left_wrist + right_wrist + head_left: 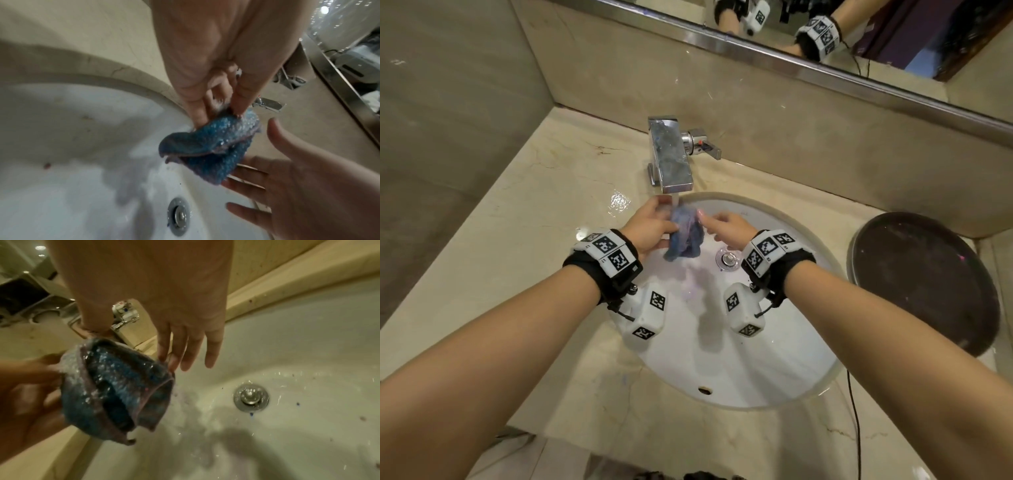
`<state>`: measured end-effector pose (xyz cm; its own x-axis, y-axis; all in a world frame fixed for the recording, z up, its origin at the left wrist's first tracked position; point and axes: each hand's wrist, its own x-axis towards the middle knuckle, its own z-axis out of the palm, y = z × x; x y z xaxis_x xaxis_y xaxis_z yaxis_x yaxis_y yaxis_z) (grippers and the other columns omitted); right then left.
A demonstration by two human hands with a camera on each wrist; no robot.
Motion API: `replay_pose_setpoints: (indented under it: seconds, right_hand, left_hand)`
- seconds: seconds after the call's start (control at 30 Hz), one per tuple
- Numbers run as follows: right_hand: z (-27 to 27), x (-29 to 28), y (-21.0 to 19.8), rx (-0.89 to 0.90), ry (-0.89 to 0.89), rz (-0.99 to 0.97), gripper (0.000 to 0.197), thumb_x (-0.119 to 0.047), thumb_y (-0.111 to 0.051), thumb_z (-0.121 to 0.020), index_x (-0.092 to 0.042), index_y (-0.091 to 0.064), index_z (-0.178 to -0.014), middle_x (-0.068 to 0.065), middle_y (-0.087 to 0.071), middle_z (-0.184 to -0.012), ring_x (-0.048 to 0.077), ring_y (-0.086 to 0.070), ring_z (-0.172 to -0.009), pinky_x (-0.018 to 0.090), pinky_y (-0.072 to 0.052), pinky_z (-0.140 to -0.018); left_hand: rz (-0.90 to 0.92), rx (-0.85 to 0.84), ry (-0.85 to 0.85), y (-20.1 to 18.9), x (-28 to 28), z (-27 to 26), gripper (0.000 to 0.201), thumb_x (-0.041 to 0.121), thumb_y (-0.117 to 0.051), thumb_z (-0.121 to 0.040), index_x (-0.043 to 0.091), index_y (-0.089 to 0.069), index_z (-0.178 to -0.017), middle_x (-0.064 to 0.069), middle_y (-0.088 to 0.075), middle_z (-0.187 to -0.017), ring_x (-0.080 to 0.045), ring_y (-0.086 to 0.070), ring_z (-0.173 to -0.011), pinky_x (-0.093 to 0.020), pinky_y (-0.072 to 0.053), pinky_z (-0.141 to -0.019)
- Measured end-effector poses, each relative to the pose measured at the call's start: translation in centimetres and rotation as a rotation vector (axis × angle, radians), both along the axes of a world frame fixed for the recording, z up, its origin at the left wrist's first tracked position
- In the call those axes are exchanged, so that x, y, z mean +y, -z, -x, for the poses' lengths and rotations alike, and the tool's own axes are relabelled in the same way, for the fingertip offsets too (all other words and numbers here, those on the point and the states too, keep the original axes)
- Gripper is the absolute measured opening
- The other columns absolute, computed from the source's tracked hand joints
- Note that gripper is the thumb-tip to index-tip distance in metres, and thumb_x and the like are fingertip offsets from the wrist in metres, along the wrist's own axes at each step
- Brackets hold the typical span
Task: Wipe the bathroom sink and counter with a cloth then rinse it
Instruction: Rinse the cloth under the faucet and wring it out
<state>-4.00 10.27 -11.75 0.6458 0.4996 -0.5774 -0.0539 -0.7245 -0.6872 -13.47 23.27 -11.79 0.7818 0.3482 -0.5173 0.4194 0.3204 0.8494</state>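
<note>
Counter [493,260] surrounds the white sink [774,359], wet inside, drain [726,259] at centre. Dark round tray [928,281] sits right. Under the far faucet [671,157], left hand [650,228] pinches the soaked blue cloth [686,236]; right hand [731,229] touches it, fingers straight. Wrist views show its pinkish hem

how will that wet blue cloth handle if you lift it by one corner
Likely floppy: the blue cloth sags in folds below the left hand pinching it. Probably heavy for its size and dripping, since it glistens with water under the faucet.
</note>
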Motion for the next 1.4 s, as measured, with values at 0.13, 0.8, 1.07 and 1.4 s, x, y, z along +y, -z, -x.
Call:
replay_pose_setpoints:
  seconds: [0.13, 0.8, 1.07, 1.4]
  right_hand:
    - [0.6, 1.5, -0.2, 0.208, -0.024, -0.028, 0.050, -0.054, -0.054, -0.084, -0.013, -0.062, -0.112, 0.004, -0.064, -0.111, 0.020, -0.054, -0.111, 0.043, -0.039, -0.102]
    - [-0.2, 3.5, -2.1, 0.205, 0.073, -0.259, 0.009, -0.006, -0.050, -0.093, -0.009, -0.054, -0.085, 0.010, -0.059, -0.085, 0.021, -0.059, -0.079, 0.032, -0.056, -0.071]
    - [-0.2, 1.8, -0.8, -0.311, -0.348, -0.116, 0.074, -0.004, -0.061, -0.082, -0.011, -0.022, -0.144, 0.014, -0.036, -0.139, 0.028, -0.054, -0.112, 0.024, -0.046, -0.082]
    - [0.7, 4.0, 0.1, -0.618, -0.587, 0.217, 0.046, -0.021, -0.064, -0.081, -0.010, -0.050, -0.124, 0.014, -0.060, -0.119, 0.032, -0.058, -0.108, 0.034, -0.046, -0.086]
  left_hand:
    - [-0.009, -0.054, 0.112, 0.0, 0.4, 0.9, 0.046, -0.015, -0.044, -0.086, 0.010, -0.047, -0.125, -0.009, -0.064, -0.097, -0.024, -0.062, -0.094, -0.034, -0.054, -0.079]
    - [-0.493, 0.056, 0.363, 1.8, 1.1, 0.3, 0.056, 0.012, -0.078, -0.064, 0.028, -0.047, -0.107, -0.013, -0.067, -0.095, -0.033, -0.067, -0.070, -0.045, -0.057, -0.057]
    - [-0.385, 0.194, 0.369, 1.5, 2.0, -0.6, 0.051, -0.002, -0.055, -0.081, 0.017, -0.037, -0.125, -0.013, -0.054, -0.072, -0.024, -0.051, -0.053, -0.021, -0.040, -0.033]
    - [-0.706, 0.250, 0.561, -0.1, 1.0, -1.4, 0.028, 0.001, -0.058, -0.082, 0.004, -0.054, -0.109, -0.010, -0.057, -0.076, -0.016, -0.048, -0.055, -0.020, -0.033, -0.040]
